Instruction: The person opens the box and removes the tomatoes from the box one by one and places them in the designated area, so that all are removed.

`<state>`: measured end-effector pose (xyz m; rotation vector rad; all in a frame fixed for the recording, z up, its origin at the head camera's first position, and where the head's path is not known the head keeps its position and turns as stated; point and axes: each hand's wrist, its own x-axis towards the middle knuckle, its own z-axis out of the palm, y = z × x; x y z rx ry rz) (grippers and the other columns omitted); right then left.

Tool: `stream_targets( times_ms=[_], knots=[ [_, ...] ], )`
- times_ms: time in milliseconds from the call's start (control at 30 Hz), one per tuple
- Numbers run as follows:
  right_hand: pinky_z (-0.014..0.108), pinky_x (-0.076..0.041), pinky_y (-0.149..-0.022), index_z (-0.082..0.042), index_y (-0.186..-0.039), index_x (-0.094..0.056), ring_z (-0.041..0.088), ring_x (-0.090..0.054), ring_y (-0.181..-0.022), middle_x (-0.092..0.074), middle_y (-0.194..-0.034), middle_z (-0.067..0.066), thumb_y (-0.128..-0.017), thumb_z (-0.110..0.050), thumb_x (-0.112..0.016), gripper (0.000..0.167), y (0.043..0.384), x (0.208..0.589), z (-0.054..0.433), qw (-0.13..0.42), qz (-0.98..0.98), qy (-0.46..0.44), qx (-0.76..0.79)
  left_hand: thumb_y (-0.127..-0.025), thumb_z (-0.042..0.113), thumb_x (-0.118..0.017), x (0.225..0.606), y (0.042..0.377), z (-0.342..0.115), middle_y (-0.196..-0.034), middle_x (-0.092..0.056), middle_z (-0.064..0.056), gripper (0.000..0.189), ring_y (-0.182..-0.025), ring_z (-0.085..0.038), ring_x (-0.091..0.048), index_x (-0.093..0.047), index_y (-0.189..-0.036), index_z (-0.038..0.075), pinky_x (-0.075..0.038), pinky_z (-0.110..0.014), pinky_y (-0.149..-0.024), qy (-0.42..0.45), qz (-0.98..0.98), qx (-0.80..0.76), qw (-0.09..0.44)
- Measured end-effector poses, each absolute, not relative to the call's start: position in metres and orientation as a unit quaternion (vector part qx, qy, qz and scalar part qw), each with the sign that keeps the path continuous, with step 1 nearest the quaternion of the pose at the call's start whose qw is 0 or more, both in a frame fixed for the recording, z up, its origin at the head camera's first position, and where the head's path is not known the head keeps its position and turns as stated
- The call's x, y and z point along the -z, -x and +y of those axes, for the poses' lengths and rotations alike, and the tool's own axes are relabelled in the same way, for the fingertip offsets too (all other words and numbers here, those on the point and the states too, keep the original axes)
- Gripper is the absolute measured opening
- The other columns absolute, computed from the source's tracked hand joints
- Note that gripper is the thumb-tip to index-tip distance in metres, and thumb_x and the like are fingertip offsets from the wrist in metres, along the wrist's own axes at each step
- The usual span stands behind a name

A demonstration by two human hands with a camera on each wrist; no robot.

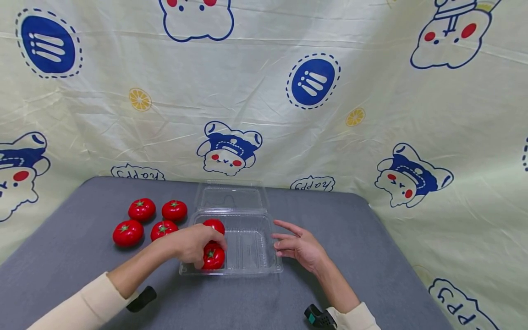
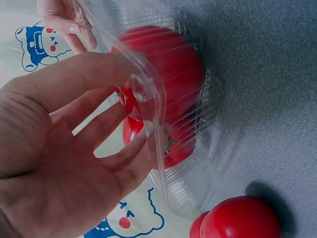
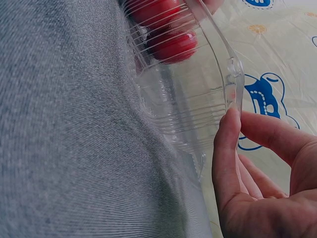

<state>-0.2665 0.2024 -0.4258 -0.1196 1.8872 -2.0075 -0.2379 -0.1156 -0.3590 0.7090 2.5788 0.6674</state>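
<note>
A clear plastic clamshell box [image 1: 253, 243] lies on the grey table with its lid [image 1: 231, 198] folded back. My left hand [image 1: 191, 246] reaches over the box's left side. Its curled fingers and thumb hold a red tomato [image 1: 213, 257] at the near left inside the box. Just behind it sits a second tomato [image 1: 215, 224], partly hidden by the hand. At the box's right side, my right hand [image 1: 304, 248] has its fingers spread and fairly straight. In the right wrist view, fingertips [image 3: 230, 118] touch the box's rim.
Several more tomatoes [image 1: 141, 210] stand grouped on the table left of the box, one partly behind my left forearm. Grey cloth covers the table [image 1: 330, 220]. A pale printed curtain [image 1: 280, 146] hangs along the table's far edge.
</note>
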Motion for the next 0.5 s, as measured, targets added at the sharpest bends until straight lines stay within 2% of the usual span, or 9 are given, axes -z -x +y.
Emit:
stream_targets(
  times_ms=[267,500],
  knots=[
    [0.028,-0.06,-0.076,-0.006,-0.154,-0.041,0.011,-0.07,-0.082,-0.047,-0.147,0.034,-0.088,0.005,-0.068,0.073,0.2668,0.4261,0.2024,0.19,0.674,0.043,0.713,-0.063,-0.004,-0.089,0.3593,0.2387,-0.1151,-0.112,-0.061,0.003,0.056,-0.114,-0.026,-0.052,-0.068,-0.106,0.025,-0.061,-0.044,-0.077,-0.262,0.914,-0.236,0.201],
    [0.028,-0.06,-0.076,-0.006,-0.154,-0.041,0.011,-0.069,-0.081,-0.047,-0.147,0.033,-0.087,0.005,-0.068,0.073,0.2663,0.4252,0.202,0.19,0.675,0.041,0.711,-0.063,-0.005,-0.089,0.3603,0.2405,-0.1141,-0.115,-0.061,0.002,0.059,-0.117,-0.026,-0.051,-0.068,-0.109,0.025,-0.061,-0.044,-0.078,-0.257,0.914,-0.235,0.207]
  ],
)
